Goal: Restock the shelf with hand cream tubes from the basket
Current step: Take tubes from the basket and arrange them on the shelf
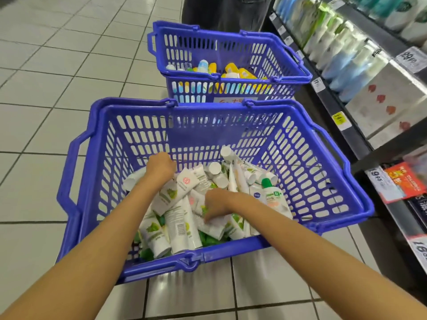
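A large blue basket [231, 248] sits low in front of me, piled with white hand cream tubes [180, 227] with green leaf prints and white caps. Both my arms reach into it. My left hand [159, 166] is curled downward at the far left of the pile, its fingers hidden behind the back of the hand. My right hand [217, 205] rests on the middle of the pile, its fingers curled onto a white tube [213, 228]. The shelf [342, 105] runs along the right side.
A second blue basket [191, 75] with yellow and blue bottles stands just beyond the first. A person in dark trousers [219, 12] stands behind it. The shelf holds rows of bottles, boxes and price tags [338, 118]. White tiled floor [57, 88] spreads to the left.
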Demonstrator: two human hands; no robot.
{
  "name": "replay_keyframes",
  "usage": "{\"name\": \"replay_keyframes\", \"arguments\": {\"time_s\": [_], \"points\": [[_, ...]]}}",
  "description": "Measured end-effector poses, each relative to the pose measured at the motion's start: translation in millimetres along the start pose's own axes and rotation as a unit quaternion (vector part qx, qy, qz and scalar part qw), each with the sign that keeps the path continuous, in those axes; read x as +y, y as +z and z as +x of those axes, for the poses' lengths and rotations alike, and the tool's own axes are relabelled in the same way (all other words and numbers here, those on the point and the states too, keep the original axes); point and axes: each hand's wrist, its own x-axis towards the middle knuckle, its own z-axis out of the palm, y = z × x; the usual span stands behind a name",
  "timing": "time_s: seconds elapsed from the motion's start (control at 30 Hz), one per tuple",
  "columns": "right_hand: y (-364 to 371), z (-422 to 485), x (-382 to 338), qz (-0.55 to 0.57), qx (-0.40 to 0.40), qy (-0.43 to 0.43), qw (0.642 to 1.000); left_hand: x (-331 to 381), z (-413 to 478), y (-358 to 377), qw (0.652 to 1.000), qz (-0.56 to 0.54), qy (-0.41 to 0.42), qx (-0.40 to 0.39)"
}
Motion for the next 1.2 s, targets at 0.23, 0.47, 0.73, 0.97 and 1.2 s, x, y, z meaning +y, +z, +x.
{"name": "replay_keyframes", "arguments": {"time_s": [0.23,0.47,0.73,0.97,1.2], "points": [[-13,-68,63,0.535,0.086,0.061,0.839,-4,-23,19,0.94,0.264,0.041,-0.211],[-15,-137,66,0.726,0.198,-0.015,0.658,54,-62,3,0.918,-0.325,0.122,-0.194],[30,-316,133,0.754,0.401,-0.012,0.52,233,-207,58,0.696,-0.501,0.304,-0.414],[139,-499,168,0.667,0.598,0.094,0.434,356,-372,119,0.559,-0.374,0.432,-0.601],[251,-600,149,0.633,0.689,0.129,0.328,395,-523,186,0.513,-0.348,0.461,-0.635]]}}
